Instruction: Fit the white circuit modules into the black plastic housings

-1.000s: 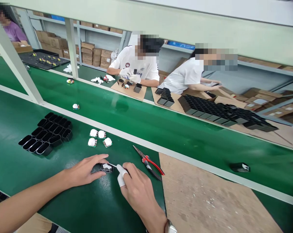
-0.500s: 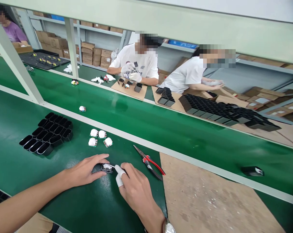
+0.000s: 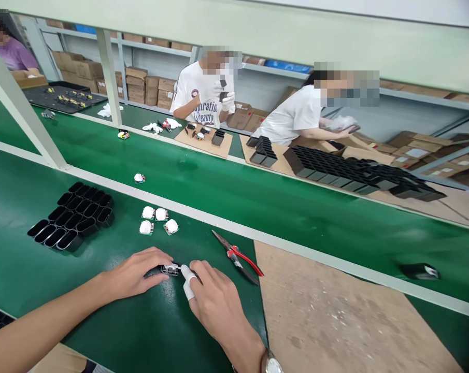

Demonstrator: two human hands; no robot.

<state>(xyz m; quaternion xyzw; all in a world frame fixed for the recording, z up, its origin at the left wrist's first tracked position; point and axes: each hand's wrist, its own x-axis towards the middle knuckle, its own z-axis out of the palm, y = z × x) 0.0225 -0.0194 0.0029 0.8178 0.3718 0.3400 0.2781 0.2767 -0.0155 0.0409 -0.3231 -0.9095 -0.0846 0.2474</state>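
A small black plastic case (image 3: 170,269) with a circuit board and white paste in it lies at the middle of the green bench. My left hand (image 3: 151,267) holds it from the left, thumb at the near side and fingers at the far side. At its right end is my right hand (image 3: 213,290), with white finger cots on thumb and forefinger. These fingers are pinched together at the case; what lies between them is too small to make out. Beyond my hands sit several small circuit boards (image 3: 171,226) topped with white paste.
Empty black cases (image 3: 69,239) stand grouped at the left. Red-handled long-nose pliers (image 3: 238,256) lie right of my hands, beside a stained cardboard sheet (image 3: 315,311). A green conveyor belt (image 3: 218,181) carries boards and a black case (image 3: 418,271). Co-workers (image 3: 203,96) sit across it.
On the belt, the board and the black case have shifted to the right. My hands stay at the case with little movement. The co-worker opposite has raised both gloved hands.
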